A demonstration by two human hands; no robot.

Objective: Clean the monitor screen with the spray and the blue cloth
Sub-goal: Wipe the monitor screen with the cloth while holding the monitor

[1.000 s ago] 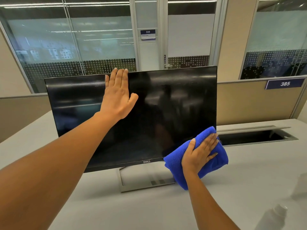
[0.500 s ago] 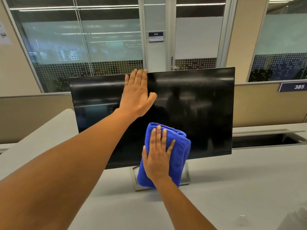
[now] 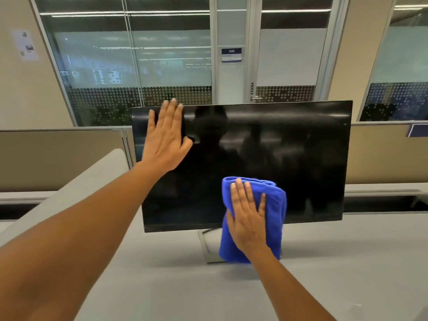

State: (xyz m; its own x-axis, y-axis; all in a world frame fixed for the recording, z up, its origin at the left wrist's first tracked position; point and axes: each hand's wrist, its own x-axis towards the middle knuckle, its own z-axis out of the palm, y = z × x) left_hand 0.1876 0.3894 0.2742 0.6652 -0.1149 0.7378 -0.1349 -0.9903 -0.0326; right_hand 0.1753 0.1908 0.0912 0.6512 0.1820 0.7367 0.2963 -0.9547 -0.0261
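A black monitor stands on a grey desk, its screen dark and reflective. My left hand lies flat against the screen's upper left part, fingers together and reaching the top edge. My right hand presses a folded blue cloth against the lower middle of the screen, palm flat on it. The cloth hangs below the bottom bezel and hides part of the silver stand. The spray bottle is out of view.
The grey desk runs across the foreground. A cable slot opens in the desk behind the monitor on the right. Beige partitions and glass office walls with a door stand behind.
My right hand has wiped the blue cloth from the screen's lower right corner leftward to the lower middle. My left hand has slid left along the screen's top. The view shifted left, losing the spray bottle.
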